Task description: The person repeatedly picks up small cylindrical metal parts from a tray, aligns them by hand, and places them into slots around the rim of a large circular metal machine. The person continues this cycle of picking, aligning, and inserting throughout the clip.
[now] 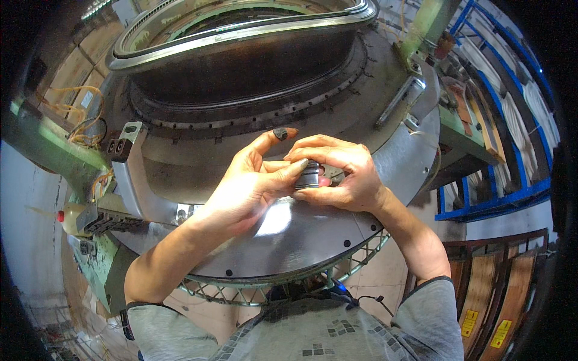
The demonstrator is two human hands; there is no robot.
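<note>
Piece in hands, bundles in rack

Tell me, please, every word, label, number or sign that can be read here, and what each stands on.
Nothing is readable.
Left yellow label, on a brown board: print too small to read.
Right yellow label, on another board: also too small.

1. A curved grey plate spread before me, mid-frame.
2. On it I saw a dark rounded housing, upper centre, and dark studs, lower centre.
3. At right, a blue rack held pale bundles.
</note>
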